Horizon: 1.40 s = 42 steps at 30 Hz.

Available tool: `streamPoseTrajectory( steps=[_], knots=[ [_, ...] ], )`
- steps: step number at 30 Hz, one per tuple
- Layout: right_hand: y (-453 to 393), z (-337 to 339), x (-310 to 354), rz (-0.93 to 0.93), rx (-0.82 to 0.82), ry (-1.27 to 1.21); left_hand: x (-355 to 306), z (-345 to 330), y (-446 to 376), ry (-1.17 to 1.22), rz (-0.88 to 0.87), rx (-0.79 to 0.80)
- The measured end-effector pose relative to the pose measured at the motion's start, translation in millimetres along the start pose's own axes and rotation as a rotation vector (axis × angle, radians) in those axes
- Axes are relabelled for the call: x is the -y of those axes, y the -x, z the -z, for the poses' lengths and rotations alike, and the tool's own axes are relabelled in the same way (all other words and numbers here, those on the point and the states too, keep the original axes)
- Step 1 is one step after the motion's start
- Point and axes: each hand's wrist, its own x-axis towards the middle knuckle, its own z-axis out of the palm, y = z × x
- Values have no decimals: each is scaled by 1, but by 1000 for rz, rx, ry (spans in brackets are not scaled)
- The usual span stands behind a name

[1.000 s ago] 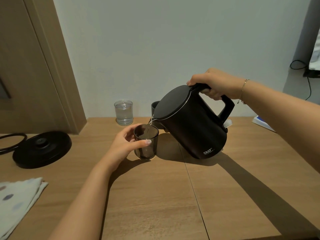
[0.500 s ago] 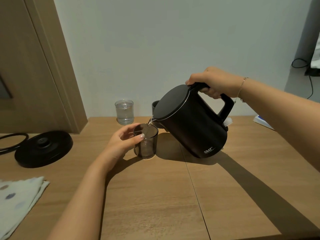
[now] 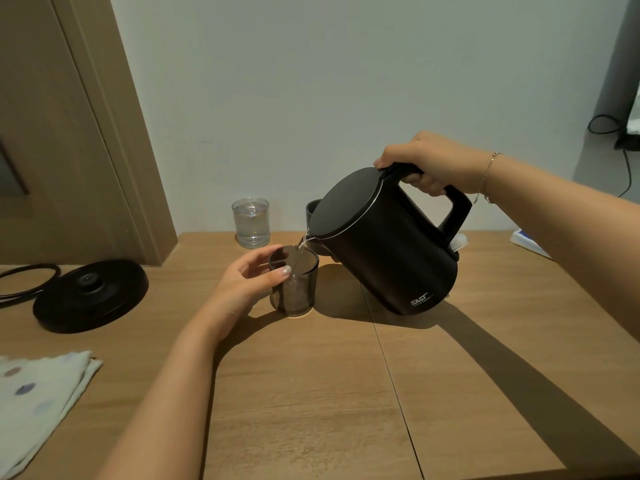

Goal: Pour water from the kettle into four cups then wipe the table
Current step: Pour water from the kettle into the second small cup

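Observation:
My right hand (image 3: 426, 168) grips the handle of the black kettle (image 3: 384, 244), which tilts left above the wooden table (image 3: 450, 393). A thin stream of water runs from its spout into a smoky dark glass cup (image 3: 296, 287). My left hand (image 3: 242, 285) wraps around that cup's left side and holds it upright on the table. A clear glass (image 3: 251, 221) with water stands at the back by the wall. Another dark cup (image 3: 313, 211) shows partly behind the kettle. A folded dotted cloth (image 3: 34, 396) lies at the near left.
The kettle's round black base (image 3: 91, 294) with its cord sits on the left. A wooden door frame (image 3: 114, 126) rises behind it. A white and blue object (image 3: 530, 242) lies at the far right edge, and a small white item peeks out behind the kettle.
The kettle has stayed tilted over the dark cup while water keeps running in. Both hands have held almost the same positions.

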Motion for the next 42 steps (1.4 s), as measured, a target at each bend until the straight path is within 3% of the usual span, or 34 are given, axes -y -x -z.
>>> streamPoseTrajectory(
  steps=[42],
  knots=[
    [-2,-3,4,-8,4,-2,0,-1,1,-5,9,11]
  ],
)
